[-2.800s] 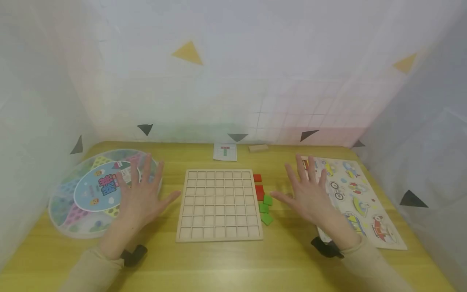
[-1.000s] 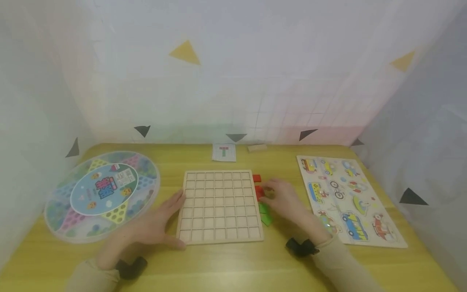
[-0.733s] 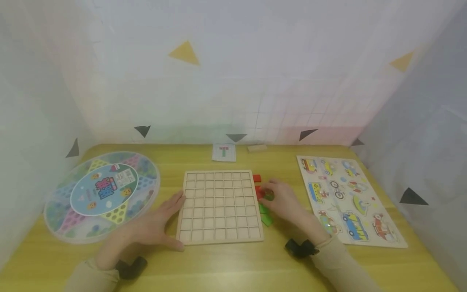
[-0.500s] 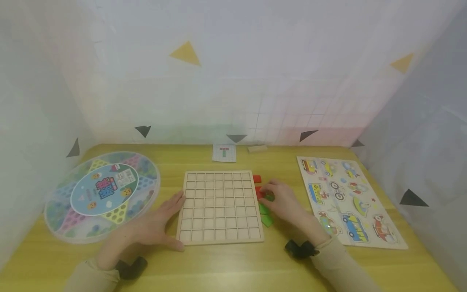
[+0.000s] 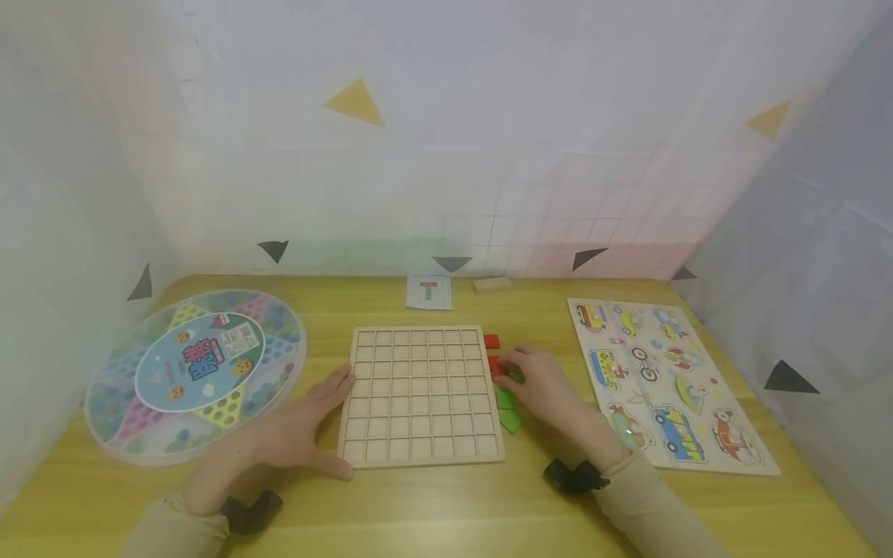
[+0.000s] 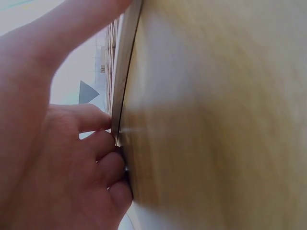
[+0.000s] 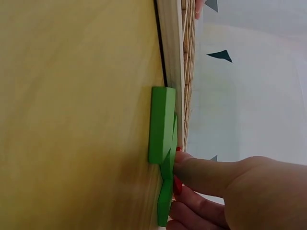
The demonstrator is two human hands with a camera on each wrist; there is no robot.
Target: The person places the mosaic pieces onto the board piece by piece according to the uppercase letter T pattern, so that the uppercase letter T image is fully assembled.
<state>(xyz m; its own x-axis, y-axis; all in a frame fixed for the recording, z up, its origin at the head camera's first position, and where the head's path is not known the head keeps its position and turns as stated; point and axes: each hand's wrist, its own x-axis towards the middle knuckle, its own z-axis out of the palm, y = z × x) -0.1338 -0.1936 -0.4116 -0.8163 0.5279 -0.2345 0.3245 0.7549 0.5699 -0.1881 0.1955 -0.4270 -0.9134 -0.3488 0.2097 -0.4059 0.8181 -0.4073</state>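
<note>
A wooden grid board (image 5: pixel 421 395) with square recesses lies flat on the table. My left hand (image 5: pixel 296 426) rests at its left side, thumb and fingers spread, with fingertips against the board's edge (image 6: pixel 123 72). By the board's right edge, my right hand (image 5: pixel 540 380) pinches a red square tile (image 7: pixel 177 185) between thumb and fingers. Another red tile (image 5: pixel 491 341) lies farther back along that edge. Several green tiles sit close below the right hand, among them one at the front (image 5: pixel 511 421); a further green tile (image 5: pixel 516 377) is partly hidden under the fingers.
A small card (image 5: pixel 429 292) showing a red and green T shape lies behind the board, with a wooden block (image 5: pixel 492 284) beside it. A round game box (image 5: pixel 279 411) stands at left. On the right lies a picture puzzle board (image 5: pixel 705 387). White walls (image 5: pixel 446 178) enclose the table.
Both hands, raised and spread at first, have come down: the left to the board's left edge, the right to the red tile. Over the last second they have barely moved.
</note>
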